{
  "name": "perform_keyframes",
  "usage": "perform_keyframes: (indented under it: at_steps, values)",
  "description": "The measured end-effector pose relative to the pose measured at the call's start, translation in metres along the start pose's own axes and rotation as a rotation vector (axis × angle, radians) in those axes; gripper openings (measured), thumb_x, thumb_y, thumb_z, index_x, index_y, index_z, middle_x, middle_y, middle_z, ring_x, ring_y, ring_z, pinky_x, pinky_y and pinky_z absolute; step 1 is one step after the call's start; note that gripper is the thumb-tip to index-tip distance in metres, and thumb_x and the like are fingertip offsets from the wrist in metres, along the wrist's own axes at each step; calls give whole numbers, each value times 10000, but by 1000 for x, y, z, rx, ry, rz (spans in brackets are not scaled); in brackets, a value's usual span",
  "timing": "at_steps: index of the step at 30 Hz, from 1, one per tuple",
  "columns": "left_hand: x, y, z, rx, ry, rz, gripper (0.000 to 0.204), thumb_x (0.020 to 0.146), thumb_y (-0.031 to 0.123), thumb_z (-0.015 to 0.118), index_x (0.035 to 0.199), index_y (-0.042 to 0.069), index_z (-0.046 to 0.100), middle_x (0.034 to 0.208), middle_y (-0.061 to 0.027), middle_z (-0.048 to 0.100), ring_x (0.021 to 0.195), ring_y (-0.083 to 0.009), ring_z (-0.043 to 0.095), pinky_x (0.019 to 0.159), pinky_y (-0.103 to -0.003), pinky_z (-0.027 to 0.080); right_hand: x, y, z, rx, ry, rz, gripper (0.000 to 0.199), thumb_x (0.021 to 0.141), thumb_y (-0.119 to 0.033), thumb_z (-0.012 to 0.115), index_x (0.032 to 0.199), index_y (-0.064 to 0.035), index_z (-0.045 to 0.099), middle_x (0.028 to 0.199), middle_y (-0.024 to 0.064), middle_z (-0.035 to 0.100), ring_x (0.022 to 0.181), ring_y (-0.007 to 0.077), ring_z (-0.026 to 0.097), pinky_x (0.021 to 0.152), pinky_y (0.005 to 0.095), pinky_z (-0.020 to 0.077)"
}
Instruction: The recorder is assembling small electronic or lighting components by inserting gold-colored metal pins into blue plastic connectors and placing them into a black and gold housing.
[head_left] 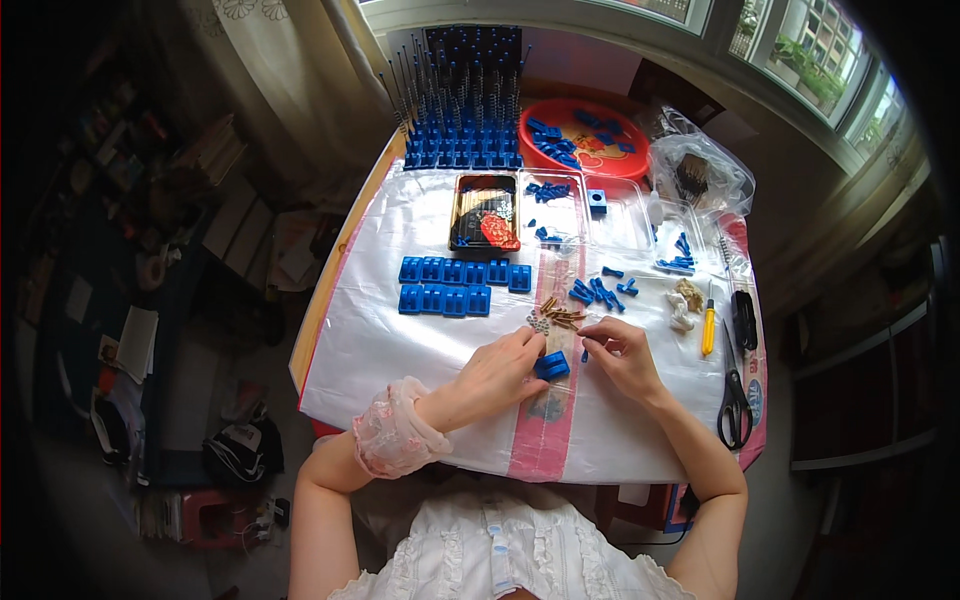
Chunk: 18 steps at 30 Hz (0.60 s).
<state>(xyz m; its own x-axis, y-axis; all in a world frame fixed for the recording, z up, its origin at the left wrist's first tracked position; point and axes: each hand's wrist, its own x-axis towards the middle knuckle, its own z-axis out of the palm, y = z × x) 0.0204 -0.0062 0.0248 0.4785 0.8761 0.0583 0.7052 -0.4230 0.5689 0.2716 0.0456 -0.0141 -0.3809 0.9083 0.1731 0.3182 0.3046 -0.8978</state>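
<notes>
My left hand is closed at the left side of a blue plastic block on the covered table, its fingertips partly hidden. My right hand is pinched just to the right, thumb and forefinger together; whatever is between them is too small to make out. Under those fingertips shows a small blue piece. Just beyond both hands lie several brass pins and a cluster of small silvery rings. Farther back are loose blue clip-like pieces.
Two rows of blue blocks stand at left. Behind them are a black patterned tray, clear trays, a red basin and a rack of upright springs and rods. A yellow-handled tool and black scissors lie at right.
</notes>
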Motion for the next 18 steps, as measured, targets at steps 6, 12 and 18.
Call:
perform_keyframes:
  at_steps: [6,12,18]
  values:
    - [-10,10,13,114,121,-10,432,831,268,809,1084,23,561,1008,-136,582,957,-337,629,798,-427,531,-3,-2,6,62,-4,53,121,916,-44,712,1023,4,742,886,62,734,735,83,653,636,242,513]
    - [-8,17,20,145,181,-59,454,837,285,804,1102,14,555,996,-143,582,930,-340,628,782,-426,523,-4,-13,2,-218,-28,-46,133,915,-56,709,1030,8,727,885,116,711,696,183,653,645,310,516]
    - [-22,24,11,55,197,-70,450,853,243,807,1122,-3,543,1003,-161,593,908,-354,645,751,-438,528,-4,-23,-7,-288,41,-105,136,907,-58,709,1036,-20,728,865,131,684,680,240,641,643,354,508]
